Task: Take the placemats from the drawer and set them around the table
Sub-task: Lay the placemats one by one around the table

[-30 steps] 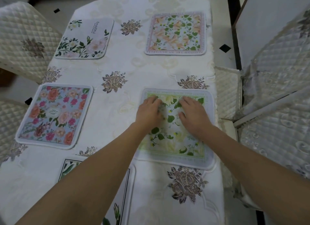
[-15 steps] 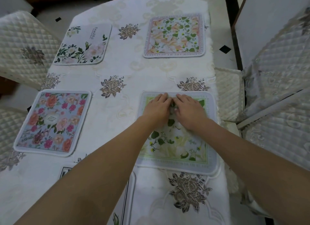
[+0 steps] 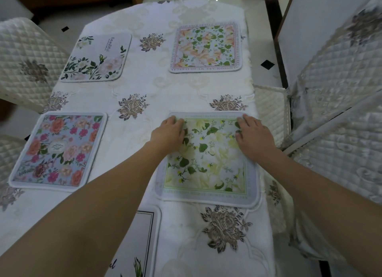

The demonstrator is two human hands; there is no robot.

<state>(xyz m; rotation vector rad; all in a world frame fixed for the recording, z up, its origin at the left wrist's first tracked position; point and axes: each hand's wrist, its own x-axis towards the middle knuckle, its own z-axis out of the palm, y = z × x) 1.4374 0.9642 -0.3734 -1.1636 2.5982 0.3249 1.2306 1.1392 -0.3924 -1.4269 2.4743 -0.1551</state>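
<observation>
Green-leafed placemat (image 3: 208, 161): flat left hand (image 3: 168, 132) and right hand (image 3: 253, 136), seemingly pressing, have spread to its far corners.

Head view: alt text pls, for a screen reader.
Both hands, left hand and right hand, press flat on the far corners of a green-leaf placemat on a white tablecloth. Four more floral placemats lie around it.

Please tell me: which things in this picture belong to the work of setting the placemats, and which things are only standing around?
Part of the job:
green-leaf placemat, under left hand and right hand
pink-flower placemat
white rose placemat
peach-flower placemat
black-bordered placemat
table

Only standing around:
quilted chair, left
quilted chair, right
</observation>
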